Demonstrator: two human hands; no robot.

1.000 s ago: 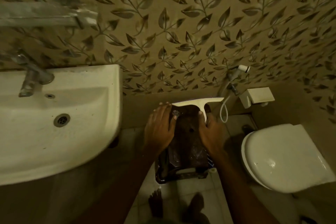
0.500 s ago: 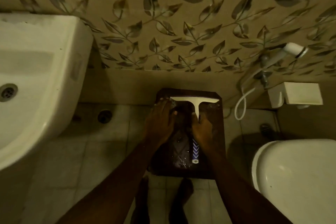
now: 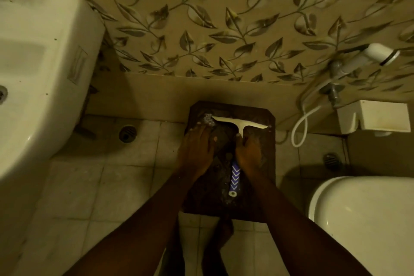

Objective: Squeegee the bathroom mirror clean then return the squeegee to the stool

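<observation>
A white washbasin (image 3: 44,78) fills the left edge of a dim bathroom, its drain just visible at the frame's border, above pale floor tiles (image 3: 125,186) with a round floor drain (image 3: 127,134) set near the wall. At centre, a person bends over a dark brown stool (image 3: 264,163) standing against the leaf-patterned wall (image 3: 224,24). The left hand (image 3: 198,148) lies palm-down on the stool's left side, fingers loosely spread and gripping nothing, its fingertips beside a small pale smear near the far corner. The squeegee (image 3: 240,123) lies flat on the stool — white blade crosswise at the far end, blue-and-white patterned handle pointing back toward the person. The right hand (image 3: 248,154) covers the middle of that handle; whether its fingers are curled around it or merely resting on top cannot be told. Bare feet show on the tiles below the stool. To the right, a hand sprayer (image 3: 378,54) with a white hose hangs on the wall above a white box-shaped holder (image 3: 380,117) — and a white toilet (image 3: 363,219) occupies the lower right corner.
</observation>
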